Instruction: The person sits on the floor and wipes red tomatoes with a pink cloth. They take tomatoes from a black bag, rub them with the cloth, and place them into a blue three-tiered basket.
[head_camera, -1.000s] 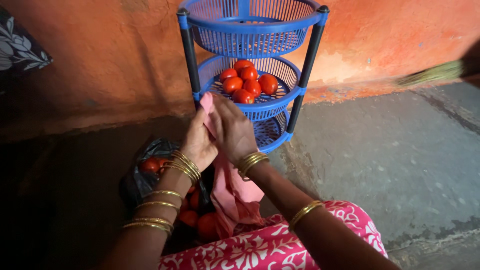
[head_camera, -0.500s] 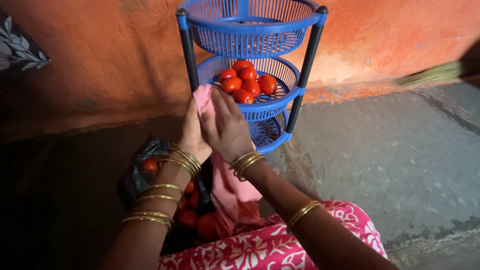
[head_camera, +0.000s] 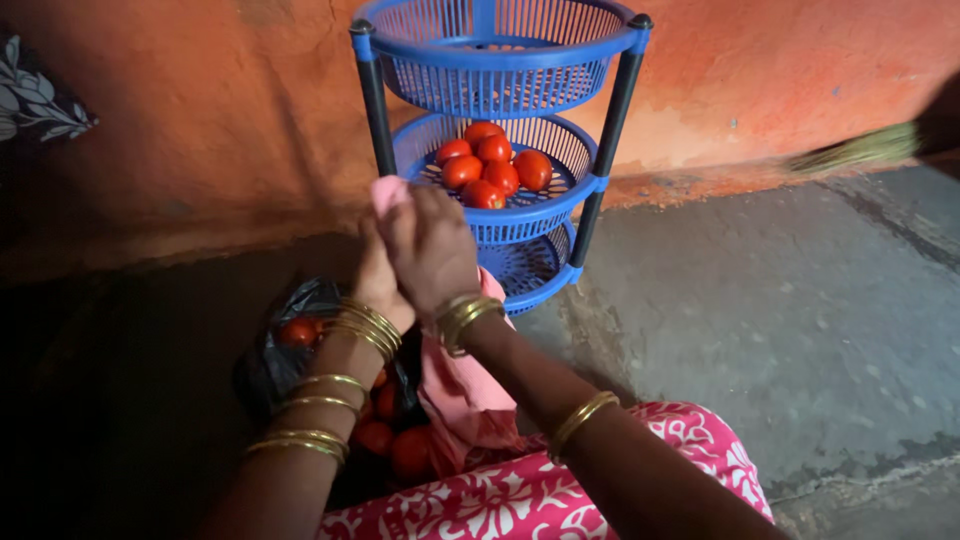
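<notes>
With both our left hand (head_camera: 375, 275) and right hand (head_camera: 430, 245) pressed together around the pink cloth (head_camera: 455, 385) just in front of the blue rack (head_camera: 495, 150), we should rub firmly, keeping whatever is wrapped inside, which we cannot see, from slipping out.

Head camera looks down, close over hands (head_camera: 415, 255).

Home floor; tiered vegetable rack (head_camera: 497, 215)
</notes>
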